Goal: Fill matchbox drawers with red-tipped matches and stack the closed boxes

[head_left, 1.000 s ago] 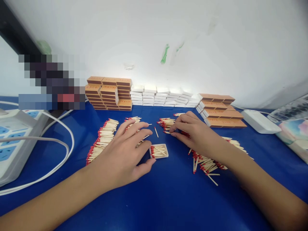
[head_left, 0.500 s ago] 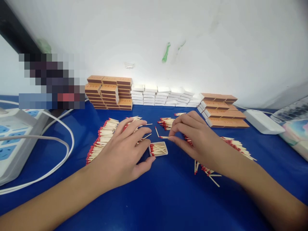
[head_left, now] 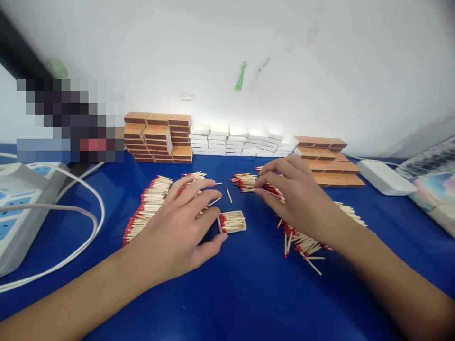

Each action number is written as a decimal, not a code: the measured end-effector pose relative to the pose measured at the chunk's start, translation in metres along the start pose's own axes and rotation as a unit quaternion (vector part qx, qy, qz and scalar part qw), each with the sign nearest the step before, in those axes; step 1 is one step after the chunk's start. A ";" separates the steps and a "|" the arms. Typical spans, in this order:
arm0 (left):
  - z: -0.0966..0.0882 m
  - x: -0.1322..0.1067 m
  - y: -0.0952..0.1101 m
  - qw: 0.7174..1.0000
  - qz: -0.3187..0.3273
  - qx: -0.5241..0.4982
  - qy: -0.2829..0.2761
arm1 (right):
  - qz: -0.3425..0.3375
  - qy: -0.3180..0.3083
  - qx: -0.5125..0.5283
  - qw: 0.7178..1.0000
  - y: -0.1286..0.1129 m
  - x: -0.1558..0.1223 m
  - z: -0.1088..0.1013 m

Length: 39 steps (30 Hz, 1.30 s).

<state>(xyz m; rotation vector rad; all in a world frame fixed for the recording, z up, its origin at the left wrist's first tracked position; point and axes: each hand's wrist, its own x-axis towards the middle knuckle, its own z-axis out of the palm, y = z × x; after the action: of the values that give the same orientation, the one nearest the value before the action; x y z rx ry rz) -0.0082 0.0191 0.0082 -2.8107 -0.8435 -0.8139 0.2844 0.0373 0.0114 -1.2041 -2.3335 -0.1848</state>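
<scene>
A small white matchbox tray (head_left: 244,226) lies on the blue table, partly filled with red-tipped matches (head_left: 231,221). My left hand (head_left: 183,220) brackets the tray's left end between thumb and index finger, the other fingers stretched over loose matches. Farther right, my right hand (head_left: 295,189) has its thumb and index finger pinched beside a small heap of matches (head_left: 244,182); whether a match is between them is hidden. One loose match (head_left: 229,195) lies just beyond the tray. Under and around the right hand spread more piled matches (head_left: 307,244).
A long row of matches (head_left: 151,201) lies left of my left hand. Along the wall stand stacked brown matchboxes (head_left: 158,137), white trays (head_left: 236,139) and more brown boxes (head_left: 330,168). A power strip (head_left: 31,208) with white cables is at left, a white adapter (head_left: 387,177) at right.
My right hand has moved up and away from the tray toward the match heap. The match it pinched no longer shows at its fingertips. My left hand stays at the tray.
</scene>
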 end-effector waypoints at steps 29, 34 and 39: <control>0.000 0.000 0.000 1.000 0.004 -0.010 -0.007 | -0.002 -0.064 0.035 0.997 0.013 -0.004 0.017; 0.001 -0.001 0.000 1.000 0.007 -0.014 -0.005 | -0.004 -0.085 0.016 0.996 0.012 -0.003 0.017; 0.002 -0.001 -0.001 1.000 0.004 -0.015 -0.002 | -0.032 -0.037 0.032 0.998 -0.003 -0.001 0.006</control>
<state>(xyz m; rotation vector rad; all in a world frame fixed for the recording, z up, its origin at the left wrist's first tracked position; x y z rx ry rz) -0.0087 0.0198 0.0062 -2.8409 -0.8277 -0.8257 0.2802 0.0372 0.0060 -1.1252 -2.4250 -0.0882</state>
